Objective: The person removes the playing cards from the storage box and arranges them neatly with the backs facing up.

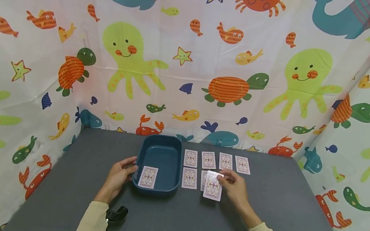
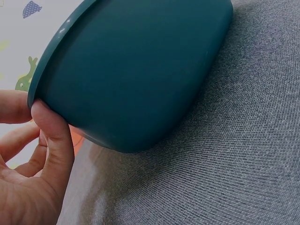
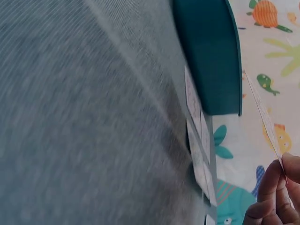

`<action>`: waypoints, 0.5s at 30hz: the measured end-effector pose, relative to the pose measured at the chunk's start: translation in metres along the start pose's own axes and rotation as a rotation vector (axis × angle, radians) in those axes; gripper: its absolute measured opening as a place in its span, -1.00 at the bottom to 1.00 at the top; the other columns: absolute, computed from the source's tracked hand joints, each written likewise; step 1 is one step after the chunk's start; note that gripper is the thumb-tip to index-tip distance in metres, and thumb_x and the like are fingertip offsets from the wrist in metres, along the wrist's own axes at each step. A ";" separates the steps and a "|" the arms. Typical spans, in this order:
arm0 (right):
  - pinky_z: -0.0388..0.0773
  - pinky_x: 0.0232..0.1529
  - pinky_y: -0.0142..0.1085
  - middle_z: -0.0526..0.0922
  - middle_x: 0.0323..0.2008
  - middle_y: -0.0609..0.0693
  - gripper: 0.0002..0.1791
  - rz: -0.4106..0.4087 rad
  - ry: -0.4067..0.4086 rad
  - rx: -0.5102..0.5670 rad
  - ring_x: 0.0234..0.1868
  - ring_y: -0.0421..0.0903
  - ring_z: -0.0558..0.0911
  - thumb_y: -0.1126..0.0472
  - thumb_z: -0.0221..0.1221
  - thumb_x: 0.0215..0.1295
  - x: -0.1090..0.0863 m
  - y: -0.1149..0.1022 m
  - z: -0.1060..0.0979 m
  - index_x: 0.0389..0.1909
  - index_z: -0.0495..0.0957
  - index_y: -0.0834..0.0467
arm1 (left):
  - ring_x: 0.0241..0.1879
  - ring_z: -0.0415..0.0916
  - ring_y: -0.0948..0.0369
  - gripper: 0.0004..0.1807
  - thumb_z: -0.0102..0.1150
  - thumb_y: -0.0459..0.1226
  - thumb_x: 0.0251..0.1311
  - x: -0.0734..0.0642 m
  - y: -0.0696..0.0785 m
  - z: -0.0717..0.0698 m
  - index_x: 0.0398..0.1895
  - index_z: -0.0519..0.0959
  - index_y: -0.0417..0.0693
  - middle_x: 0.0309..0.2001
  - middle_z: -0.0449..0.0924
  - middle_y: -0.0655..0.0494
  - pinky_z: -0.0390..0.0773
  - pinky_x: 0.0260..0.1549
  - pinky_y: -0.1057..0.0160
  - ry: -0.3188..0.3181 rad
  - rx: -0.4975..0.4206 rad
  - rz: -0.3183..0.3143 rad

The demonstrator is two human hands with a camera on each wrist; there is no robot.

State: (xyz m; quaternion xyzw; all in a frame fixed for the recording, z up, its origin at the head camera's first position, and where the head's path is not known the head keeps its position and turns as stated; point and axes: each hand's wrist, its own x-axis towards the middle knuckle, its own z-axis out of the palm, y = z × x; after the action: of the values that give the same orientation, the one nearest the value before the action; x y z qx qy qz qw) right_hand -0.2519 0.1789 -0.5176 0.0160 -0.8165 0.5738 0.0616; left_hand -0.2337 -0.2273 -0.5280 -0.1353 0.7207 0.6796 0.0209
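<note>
My left hand (image 1: pixel 117 178) pinches the left rim of a dark teal tray (image 1: pixel 164 167). In the left wrist view, its thumb and a finger grip the tray's edge (image 2: pixel 126 75). One patterned playing card (image 1: pixel 147 177) lies back up inside the tray, at its near left. Right of the tray, my right hand (image 1: pixel 234 186) holds another playing card (image 1: pixel 213 187) by its edge, between thumb and fingers. The right wrist view shows this card (image 3: pixel 263 115) edge-on, raised off the table. Behind it, a further card (image 1: pixel 203 175) is mostly hidden.
A back row of several cards (image 1: pixel 208 160) lies to the tray's right, backs up. In front of that row is another card (image 1: pixel 189 178), close to the tray. Grey cloth covers the table (image 1: pixel 171 225); a curtain printed with sea animals (image 1: pixel 186 104) hangs behind it.
</note>
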 end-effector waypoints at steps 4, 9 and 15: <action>0.48 -0.39 -0.43 0.67 -0.43 0.11 -0.75 0.000 0.006 -0.025 -0.48 -0.30 0.55 0.21 0.34 0.21 0.001 0.006 -0.008 -0.15 0.64 0.26 | 0.02 0.45 0.05 -0.52 0.11 -0.30 0.33 0.000 0.000 0.001 0.33 0.43 0.00 0.27 0.42 -0.05 0.53 -0.28 0.26 -0.001 0.002 0.002; 0.47 -0.39 -0.43 0.67 -0.45 0.07 -0.76 0.012 0.018 -0.045 -0.47 -0.32 0.54 0.20 0.33 0.23 0.006 0.014 -0.017 -0.15 0.64 0.24 | 0.01 0.45 0.06 -0.53 0.12 -0.29 0.33 0.000 0.000 0.001 0.32 0.44 0.01 0.26 0.43 -0.03 0.53 -0.27 0.26 0.004 0.005 0.003; 0.47 -0.36 -0.43 0.68 -0.47 0.03 -0.77 0.015 0.022 -0.085 -0.47 -0.31 0.54 0.22 0.32 0.23 0.012 0.020 -0.027 -0.14 0.64 0.25 | 0.02 0.46 0.05 -0.53 0.12 -0.29 0.33 0.000 -0.001 0.001 0.32 0.44 0.01 0.27 0.43 -0.03 0.52 -0.25 0.25 0.004 0.008 0.005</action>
State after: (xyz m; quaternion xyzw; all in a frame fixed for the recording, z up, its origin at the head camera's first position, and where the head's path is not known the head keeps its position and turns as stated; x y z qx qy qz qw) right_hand -0.2638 0.2115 -0.5254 0.0008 -0.8396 0.5390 0.0668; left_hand -0.2336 -0.2267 -0.5288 -0.1348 0.7240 0.6763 0.0181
